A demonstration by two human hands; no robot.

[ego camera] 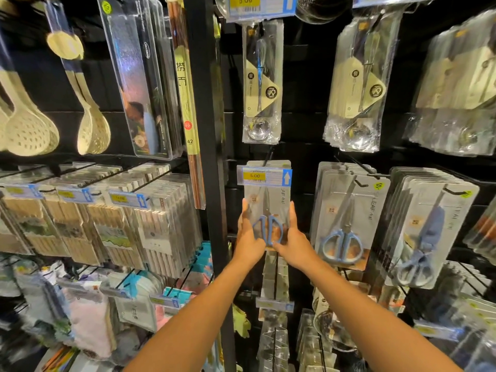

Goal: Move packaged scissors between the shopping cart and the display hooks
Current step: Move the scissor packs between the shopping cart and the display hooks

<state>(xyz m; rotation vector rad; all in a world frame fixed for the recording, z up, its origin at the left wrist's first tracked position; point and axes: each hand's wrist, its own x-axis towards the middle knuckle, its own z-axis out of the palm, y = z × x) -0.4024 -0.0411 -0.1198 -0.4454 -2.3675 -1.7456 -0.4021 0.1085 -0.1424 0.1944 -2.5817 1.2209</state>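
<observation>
Both your hands are on one pack: your left hand (248,237) grips its lower left edge with the fingers lying up along the side, and your right hand (294,238) grips the lower right edge in the same way, thumbs near the bottom. Neither hand is spread wide; each is curled around the pack edge.

From the largest thing down: the black display wall (303,108) fills the view, divided by a dark upright post (206,103). Left of the post hang pale slotted spoons (29,130) and rows of boxed chopsticks (150,224). Right of it, on the upper row, hang bagged ladles (261,84). Below these are three columns of scissors. The held pack of scissors (267,210), with blue handles, is in the column nearest the post, its top at the display hook (268,157) and partly behind the price tag (264,177). Just beside it on the right hang more scissors packs (346,218). The shopping cart is not in view.

I judge that you are at the hook step, either threading the pack on or lifting it off; which one I cannot tell. The next move calls for keeping the pack level, lining its top hole with the hook tip under the tag, and sliding straight along the hook without bending the card.
</observation>
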